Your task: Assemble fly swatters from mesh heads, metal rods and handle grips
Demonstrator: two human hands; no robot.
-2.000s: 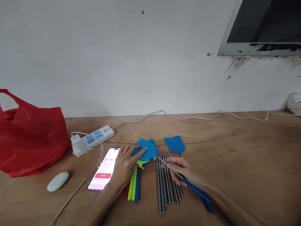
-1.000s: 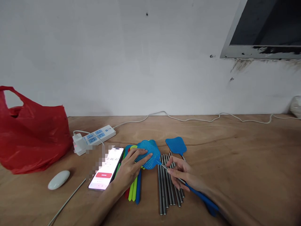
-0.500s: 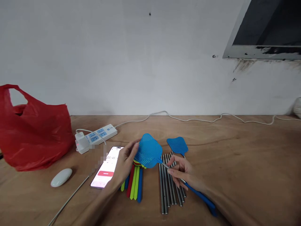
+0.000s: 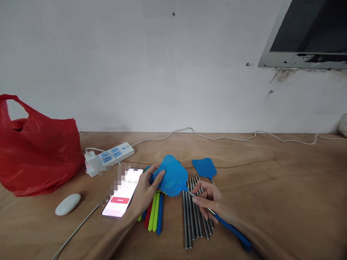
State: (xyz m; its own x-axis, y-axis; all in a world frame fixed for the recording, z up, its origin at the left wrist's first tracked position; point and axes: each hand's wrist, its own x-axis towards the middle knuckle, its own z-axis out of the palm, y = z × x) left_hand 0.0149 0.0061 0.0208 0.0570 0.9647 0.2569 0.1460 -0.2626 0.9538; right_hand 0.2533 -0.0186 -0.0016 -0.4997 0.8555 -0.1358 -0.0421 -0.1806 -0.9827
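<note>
Between my hands is a fly swatter [image 4: 173,177] with a blue perforated head, a metal rod and a blue handle. My left hand [image 4: 148,186] pinches the left edge of the head, thumb on top. My right hand [image 4: 208,198] is closed around the metal rod just below the head; the handle runs back under my right forearm. Below the swatter lie several metal rods [image 4: 189,220] side by side. Left of them, a bunch of red, yellow-green and blue handles [image 4: 154,215] lies partly hidden by my left hand and the swatter head. Behind my right hand rests another blue fly swatter [image 4: 204,168].
A lit phone [image 4: 119,198] lies left of my left hand. Farther left are a white rounded object [image 4: 68,204], a power strip [image 4: 116,153] with a plugged-in charger, and a red plastic bag [image 4: 40,155]. A white cable [image 4: 225,137] runs along the wall.
My left hand has shifted its hold on the swatter head, with the thumb now lying over its edge. The head has tilted slightly. My right hand stays on the rod.
</note>
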